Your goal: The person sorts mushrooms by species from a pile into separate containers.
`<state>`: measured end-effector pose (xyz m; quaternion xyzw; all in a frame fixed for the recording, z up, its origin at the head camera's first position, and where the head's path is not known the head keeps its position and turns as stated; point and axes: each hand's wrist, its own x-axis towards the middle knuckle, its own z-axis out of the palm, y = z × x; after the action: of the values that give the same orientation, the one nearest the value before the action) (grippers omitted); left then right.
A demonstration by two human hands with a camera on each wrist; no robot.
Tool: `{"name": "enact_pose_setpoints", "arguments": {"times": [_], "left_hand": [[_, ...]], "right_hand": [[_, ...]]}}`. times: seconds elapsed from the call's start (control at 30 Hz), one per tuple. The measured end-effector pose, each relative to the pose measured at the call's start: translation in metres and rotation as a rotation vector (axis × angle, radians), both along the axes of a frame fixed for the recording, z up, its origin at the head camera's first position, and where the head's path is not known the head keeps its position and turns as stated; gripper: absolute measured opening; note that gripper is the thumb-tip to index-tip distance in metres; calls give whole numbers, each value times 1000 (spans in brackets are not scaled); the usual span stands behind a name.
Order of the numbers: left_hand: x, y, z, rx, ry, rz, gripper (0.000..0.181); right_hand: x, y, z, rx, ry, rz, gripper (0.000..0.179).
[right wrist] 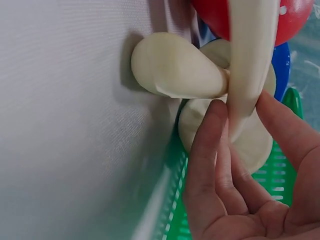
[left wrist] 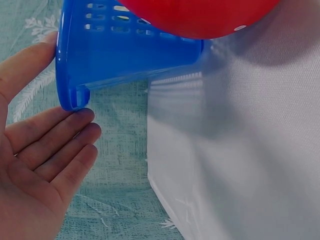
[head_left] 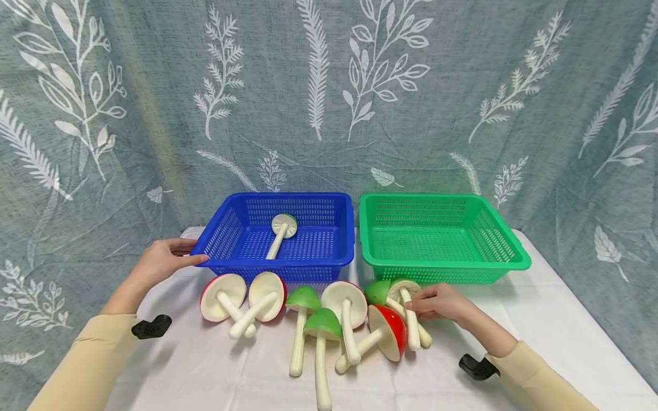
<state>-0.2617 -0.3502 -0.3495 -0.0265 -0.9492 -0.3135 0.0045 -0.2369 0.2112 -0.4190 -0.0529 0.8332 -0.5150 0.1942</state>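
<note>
My right hand pinches the pale stem of a green-capped toy mushroom between thumb and fingers. Its cream underside faces up, close to the front of the green basket. Under it lies another green-capped mushroom, their stems crossing. The right wrist view shows the held stem upright between the fingertips. At the front left corner of the blue basket, my left hand grips the rim, thumb on one side and fingers on the other. Inside that basket lies one green-capped mushroom.
Several more toy mushrooms lie in front of the baskets: red-capped ones and green-capped ones. The two baskets stand side by side on a white cloth. A patterned curtain hangs behind.
</note>
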Motion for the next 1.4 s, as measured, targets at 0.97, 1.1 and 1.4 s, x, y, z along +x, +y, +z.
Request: {"name": "enact_pose_setpoints", "arguments": {"times": [0.97,1.1,1.4], "left_hand": [[-1,-2,-3,-2,-4,-3,78],[-2,-3,-3,-6,-3,-2,79],[-3,-3,-3,-19,-3,4,82]], "right_hand": [[24,15,38,-92,-10,13,46],[25,12,47,-86,-5,28,47],[18,-9,67,-41,4,45,48]]}}
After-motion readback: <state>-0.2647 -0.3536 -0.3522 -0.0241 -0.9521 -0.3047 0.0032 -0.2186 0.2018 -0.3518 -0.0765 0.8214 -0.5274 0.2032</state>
